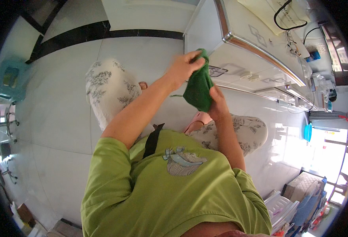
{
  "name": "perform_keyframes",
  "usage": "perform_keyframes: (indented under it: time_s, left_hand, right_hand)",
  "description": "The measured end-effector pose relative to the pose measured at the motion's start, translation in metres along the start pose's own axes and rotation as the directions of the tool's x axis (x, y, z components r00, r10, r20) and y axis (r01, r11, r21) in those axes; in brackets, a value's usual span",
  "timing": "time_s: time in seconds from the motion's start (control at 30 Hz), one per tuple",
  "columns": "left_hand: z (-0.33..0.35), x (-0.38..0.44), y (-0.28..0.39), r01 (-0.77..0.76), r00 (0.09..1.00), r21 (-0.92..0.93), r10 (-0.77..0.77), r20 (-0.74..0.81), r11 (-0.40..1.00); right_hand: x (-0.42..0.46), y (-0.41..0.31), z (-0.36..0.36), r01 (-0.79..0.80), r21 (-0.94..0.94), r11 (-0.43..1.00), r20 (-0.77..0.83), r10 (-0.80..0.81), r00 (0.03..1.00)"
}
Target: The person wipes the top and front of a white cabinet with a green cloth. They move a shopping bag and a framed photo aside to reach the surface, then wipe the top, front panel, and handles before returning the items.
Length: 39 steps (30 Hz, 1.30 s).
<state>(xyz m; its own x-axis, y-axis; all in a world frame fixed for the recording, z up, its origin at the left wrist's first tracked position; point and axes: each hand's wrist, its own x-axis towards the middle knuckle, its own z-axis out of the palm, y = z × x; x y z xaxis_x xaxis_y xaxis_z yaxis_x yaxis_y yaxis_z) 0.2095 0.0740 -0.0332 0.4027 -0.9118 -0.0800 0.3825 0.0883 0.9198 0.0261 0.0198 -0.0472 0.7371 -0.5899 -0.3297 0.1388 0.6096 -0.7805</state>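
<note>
A folded dark green cloth [198, 91] hangs between my two hands, above the floor and beside the front of a white cabinet. My left hand [184, 68] pinches its upper end between thumb and fingers. Lower down, my right hand [219, 102] grips the cloth's right edge, partly hidden behind it. A thin green strand [176, 95] shows just left of the cloth's lower corner. Both forearms reach out over my knees in patterned trousers [108, 86]. Under the cloth, a pink slipper [196, 121] is on my foot.
The low white cabinet [236, 71] with metal-trimmed edges stands close at the right. On its top are a paper bag [268, 14] with a black cord handle and eyeglasses [294, 49]. A blue-green plastic stool [12, 80] stands far left; a blue basin [308, 132] is far right.
</note>
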Motion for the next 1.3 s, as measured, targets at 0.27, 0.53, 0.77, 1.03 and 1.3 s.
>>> perform_keyframes:
  time_s: [0.27,0.53,0.77,1.03,1.3]
  left_hand:
    - [-0.002,0.015,-0.037,0.118,0.988,0.083,-0.108,-0.113,0.990]
    - [0.017,-0.002,-0.041,-0.133,0.989,0.236,0.145,-0.036,0.963]
    - [0.027,-0.007,-0.066,-0.124,0.989,0.385,0.143,-0.021,0.915]
    - [0.035,-0.006,-0.078,0.063,0.971,0.511,0.066,-0.230,0.857]
    - [0.008,-0.003,-0.051,-0.098,0.936,0.064,0.114,-0.333,0.993]
  right_hand:
    - [0.007,-0.010,-0.016,0.371,0.206,0.905,-0.332,-0.293,0.897]
    - [0.048,-0.028,0.055,0.442,-0.585,0.680,-0.298,-0.688,0.662]
    - [0.076,0.010,0.007,-0.054,-0.531,0.846,-0.554,-0.299,0.777]
    - [0.077,0.039,-0.040,-0.096,0.106,0.990,-0.159,0.112,0.981]
    - [0.018,-0.022,0.075,0.155,-0.556,0.816,-0.185,-0.304,0.935]
